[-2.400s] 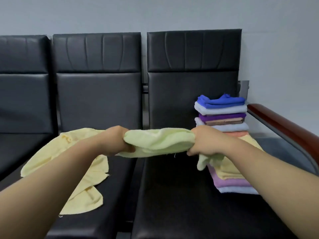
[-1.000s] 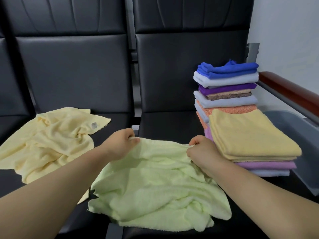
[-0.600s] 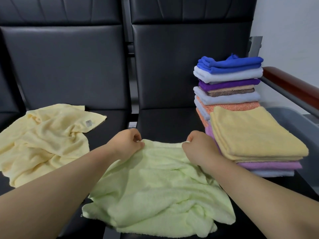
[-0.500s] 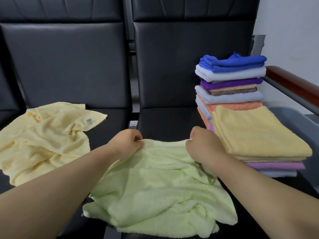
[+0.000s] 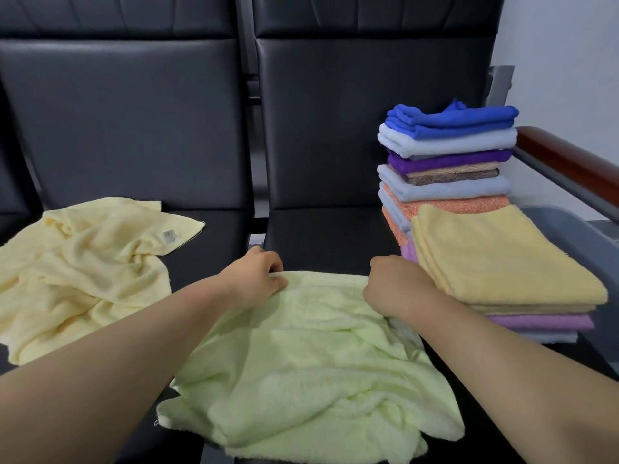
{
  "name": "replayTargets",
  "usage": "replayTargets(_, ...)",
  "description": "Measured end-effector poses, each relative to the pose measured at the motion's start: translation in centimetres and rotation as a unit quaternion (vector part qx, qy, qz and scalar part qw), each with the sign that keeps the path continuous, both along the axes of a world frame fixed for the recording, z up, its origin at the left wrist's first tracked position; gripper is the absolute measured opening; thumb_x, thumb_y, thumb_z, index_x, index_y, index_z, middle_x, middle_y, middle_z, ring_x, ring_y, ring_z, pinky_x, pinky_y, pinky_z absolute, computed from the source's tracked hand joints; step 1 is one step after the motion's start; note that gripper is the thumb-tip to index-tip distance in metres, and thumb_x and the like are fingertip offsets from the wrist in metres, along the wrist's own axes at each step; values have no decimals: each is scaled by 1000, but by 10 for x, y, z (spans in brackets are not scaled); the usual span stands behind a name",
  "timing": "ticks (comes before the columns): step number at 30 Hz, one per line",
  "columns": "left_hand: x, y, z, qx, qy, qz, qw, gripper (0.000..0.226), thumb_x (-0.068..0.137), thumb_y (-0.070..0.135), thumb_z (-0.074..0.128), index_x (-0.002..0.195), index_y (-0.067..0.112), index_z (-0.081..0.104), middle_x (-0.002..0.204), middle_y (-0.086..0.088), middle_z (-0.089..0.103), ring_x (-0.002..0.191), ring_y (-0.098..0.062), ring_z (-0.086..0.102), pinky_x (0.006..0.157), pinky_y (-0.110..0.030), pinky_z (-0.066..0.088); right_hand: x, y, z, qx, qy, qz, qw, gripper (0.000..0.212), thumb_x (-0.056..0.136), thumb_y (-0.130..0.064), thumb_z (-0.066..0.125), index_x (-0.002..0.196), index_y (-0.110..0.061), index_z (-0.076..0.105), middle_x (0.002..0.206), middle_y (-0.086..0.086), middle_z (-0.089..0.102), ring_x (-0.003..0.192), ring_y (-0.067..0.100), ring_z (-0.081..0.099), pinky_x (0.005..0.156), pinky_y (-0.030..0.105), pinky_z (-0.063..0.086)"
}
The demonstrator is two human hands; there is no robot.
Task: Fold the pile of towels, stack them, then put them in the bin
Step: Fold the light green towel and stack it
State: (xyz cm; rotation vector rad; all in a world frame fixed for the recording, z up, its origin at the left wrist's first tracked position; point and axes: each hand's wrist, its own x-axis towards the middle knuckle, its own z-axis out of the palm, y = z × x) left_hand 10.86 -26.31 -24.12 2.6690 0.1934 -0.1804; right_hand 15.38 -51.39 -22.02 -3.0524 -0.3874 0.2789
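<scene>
A pale green towel (image 5: 311,373) lies crumpled on the black seat in front of me. My left hand (image 5: 256,279) pinches its far edge at the left corner. My right hand (image 5: 395,284) grips the same far edge at the right, fingers curled under. An unfolded pale yellow towel (image 5: 80,272) lies rumpled on the seat to the left. To the right stand folded towels: a low stack topped by a yellow one (image 5: 502,256), and behind it a taller stack topped by a blue one (image 5: 452,120). A grey bin (image 5: 569,229) shows at the far right.
Black padded seats (image 5: 328,232) with tall backrests (image 5: 368,112) run side by side. A gap with a metal bracket separates the two seats. A brown wooden armrest (image 5: 569,159) on a grey frame borders the right side, above the bin.
The towel, first held bunched in the air between both hands, now lies on the seat. Over the last second my hands shifted slightly apart along its far edge, pulling it straighter.
</scene>
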Motion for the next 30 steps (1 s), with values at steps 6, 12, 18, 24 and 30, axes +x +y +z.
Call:
replayTargets(6, -17, 10, 20, -49, -22, -26, 998, 27, 92, 24, 64, 83, 19, 39, 76, 5, 45, 66, -16, 37, 58, -29, 35, -6, -2, 5, 85, -8, 16, 996, 16, 93, -16, 49, 81, -20, 39, 93, -2, 52, 73, 15, 48, 55, 30, 33)
replayTargets(12, -40, 24, 37, -49, -45, -43, 997, 40, 91, 28, 70, 77, 20, 34, 68, 7, 36, 58, -11, 28, 54, -27, 31, -12, -10, 26, 197, -45, 90, 975, 13, 94, -14, 50, 92, -18, 38, 75, 0, 54, 62, 17, 44, 56, 34, 33)
replayTargets(18, -58, 34, 39, -35, -53, -26, 998, 45, 91, 34, 72, 78, 19, 33, 68, 6, 34, 60, -13, 25, 52, -27, 28, -18, -18, 26, 207, -60, 134, 967, 20, 86, -12, 53, 80, -26, 41, 67, -2, 51, 61, 17, 42, 54, 36, 34)
replayTargets(24, -64, 37, 43, -28, -61, -23, 998, 46, 91, 36, 73, 75, 19, 33, 66, 5, 32, 59, -13, 23, 52, -28, 26, -25, -20, 25, 178, -44, 142, 973, 15, 88, -18, 55, 91, -32, 50, 78, -3, 61, 75, 23, 61, 64, 45, 52)
replayTargets(30, -65, 38, 44, -28, -59, -32, 997, 47, 86, 37, 77, 72, 19, 36, 64, 7, 36, 56, -11, 26, 52, -26, 28, -26, -19, 24, 156, -58, 147, 975, 6, 87, -20, 57, 85, -24, 53, 81, -3, 60, 78, 20, 58, 61, 35, 45)
